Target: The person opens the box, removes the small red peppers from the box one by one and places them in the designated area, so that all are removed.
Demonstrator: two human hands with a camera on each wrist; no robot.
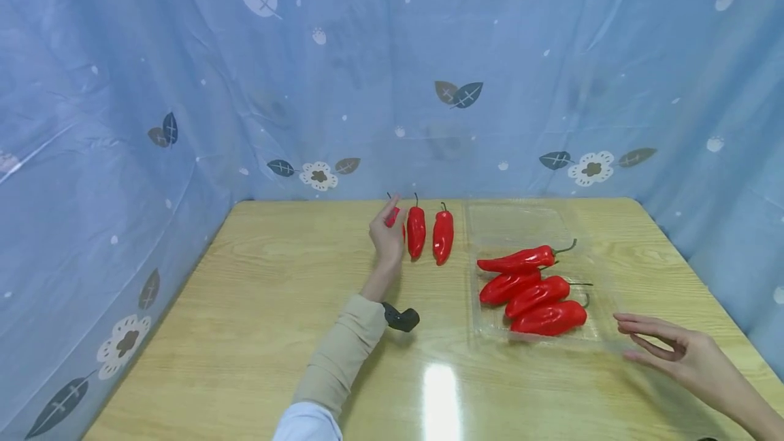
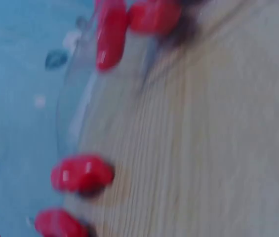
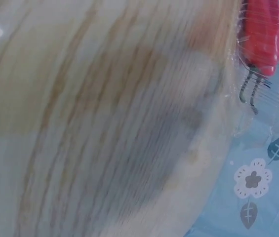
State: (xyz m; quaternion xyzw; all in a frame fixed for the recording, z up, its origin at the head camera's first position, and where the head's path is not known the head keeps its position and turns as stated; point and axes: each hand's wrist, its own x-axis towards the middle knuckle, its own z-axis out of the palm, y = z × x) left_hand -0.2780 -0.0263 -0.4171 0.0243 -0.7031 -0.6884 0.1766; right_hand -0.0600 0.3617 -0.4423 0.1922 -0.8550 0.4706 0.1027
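Observation:
My left hand (image 1: 388, 235) is at the far side of the table, its thumb and fingers around the leftmost red pepper (image 1: 393, 217), which they partly hide. Just to its right lie two more red peppers, a middle one (image 1: 416, 231) and a right one (image 1: 443, 237), stems toward the curtain. In the blurred left wrist view, two peppers (image 2: 82, 174) show at lower left. A clear plastic tray (image 1: 533, 339) holds several red peppers (image 1: 548, 318) in its near part. Beside the tray's near right corner, my right hand (image 1: 680, 352) hovers with loosely bent fingers, holding nothing.
A blue patterned curtain (image 1: 392, 87) rises along the back and sides of the wooden table (image 1: 257, 325). The tray's far part (image 1: 517, 223) shows no peppers. A black device (image 1: 401, 318) sits at my left wrist.

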